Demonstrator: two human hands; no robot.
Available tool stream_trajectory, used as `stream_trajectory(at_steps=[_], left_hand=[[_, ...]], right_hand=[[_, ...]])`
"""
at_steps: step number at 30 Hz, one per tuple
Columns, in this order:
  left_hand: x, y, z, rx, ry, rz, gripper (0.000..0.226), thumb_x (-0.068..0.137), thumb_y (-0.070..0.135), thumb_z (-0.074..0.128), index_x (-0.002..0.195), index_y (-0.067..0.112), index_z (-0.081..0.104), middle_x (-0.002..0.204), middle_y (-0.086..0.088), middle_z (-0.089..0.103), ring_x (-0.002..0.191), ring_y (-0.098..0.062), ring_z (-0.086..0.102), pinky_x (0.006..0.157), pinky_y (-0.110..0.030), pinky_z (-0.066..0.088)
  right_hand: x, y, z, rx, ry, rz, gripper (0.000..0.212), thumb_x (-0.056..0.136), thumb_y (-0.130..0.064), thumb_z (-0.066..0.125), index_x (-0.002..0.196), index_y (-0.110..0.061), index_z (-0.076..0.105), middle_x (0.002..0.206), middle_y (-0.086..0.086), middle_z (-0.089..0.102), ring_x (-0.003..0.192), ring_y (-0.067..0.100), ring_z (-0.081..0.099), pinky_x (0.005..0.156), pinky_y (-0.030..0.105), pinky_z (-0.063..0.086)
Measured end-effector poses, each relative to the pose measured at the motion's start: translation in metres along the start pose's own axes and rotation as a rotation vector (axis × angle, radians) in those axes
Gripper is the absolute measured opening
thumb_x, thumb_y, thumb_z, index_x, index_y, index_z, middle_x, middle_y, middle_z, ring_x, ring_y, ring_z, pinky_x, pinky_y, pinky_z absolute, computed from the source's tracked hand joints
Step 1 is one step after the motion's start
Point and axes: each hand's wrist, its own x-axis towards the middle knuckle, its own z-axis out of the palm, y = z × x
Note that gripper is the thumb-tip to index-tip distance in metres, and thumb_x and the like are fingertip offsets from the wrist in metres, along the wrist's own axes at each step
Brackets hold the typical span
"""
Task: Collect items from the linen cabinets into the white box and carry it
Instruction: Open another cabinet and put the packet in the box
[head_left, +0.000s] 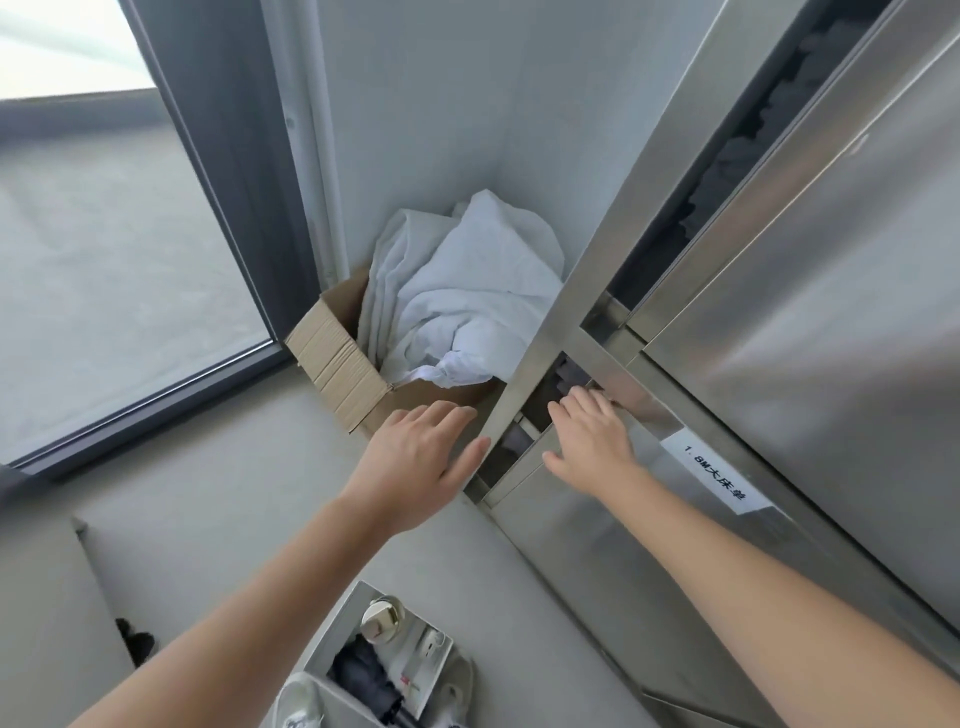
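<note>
1. Left hand (415, 457), fingers spread wide, rests against the steel cabinet's (810, 312) corner edge at centre frame.
2. Right hand (589, 441), fingers loosely spread, touches the lower door's (597, 530) top edge, holding nothing.
3. White box (332, 649) sits at bottom centre.
4. Cardboard box (337, 364) of white linen (467, 291) stands behind, mid-frame.

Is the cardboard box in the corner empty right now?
No, the cardboard box in the corner holds a heap of crumpled white linen that rises well above its rim.
</note>
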Motion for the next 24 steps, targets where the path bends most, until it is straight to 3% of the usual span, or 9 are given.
stream_trajectory(at_steps=[4,10,16,24], left_hand=[[-0.017,-0.004,0.009,-0.009,-0.006,-0.004,0.054,0.1,0.056,0.027,0.125,0.021,0.059,0.117,0.006,0.065,0.103,-0.02,0.063,0.086,-0.036,0.047],[-0.037,0.0,0.022,-0.011,-0.081,0.039,0.054,0.1,0.056,0.026,0.128,0.021,0.057,0.122,0.006,0.063,0.107,-0.019,0.062,0.089,-0.035,0.047],[-0.04,0.024,0.026,-0.005,-0.122,0.133,0.057,0.1,0.058,0.022,0.13,0.023,0.054,0.123,0.007,0.062,0.11,-0.016,0.06,0.092,-0.034,0.045],[-0.037,0.065,0.046,0.013,-0.168,0.23,0.05,0.101,0.053,0.032,0.129,0.019,0.056,0.121,0.005,0.063,0.11,-0.018,0.061,0.091,-0.035,0.045]], right_hand=[[-0.026,0.004,0.011,0.047,0.001,0.072,0.059,0.089,-0.054,0.056,0.134,-0.016,0.053,0.135,0.001,0.055,0.137,0.023,0.036,0.121,0.039,0.021],[-0.08,0.017,0.028,0.135,-0.013,0.194,0.068,0.091,-0.055,0.057,0.145,-0.014,0.049,0.141,-0.001,0.052,0.141,0.02,0.033,0.119,0.037,0.022],[-0.134,0.034,0.047,0.301,-0.054,0.32,0.07,0.094,-0.052,0.056,0.151,-0.014,0.042,0.152,-0.001,0.045,0.146,0.019,0.028,0.12,0.037,0.022],[-0.202,0.054,0.076,0.475,-0.072,0.495,0.07,0.094,-0.05,0.06,0.151,-0.013,0.044,0.156,0.003,0.042,0.151,0.02,0.021,0.122,0.036,0.022]])
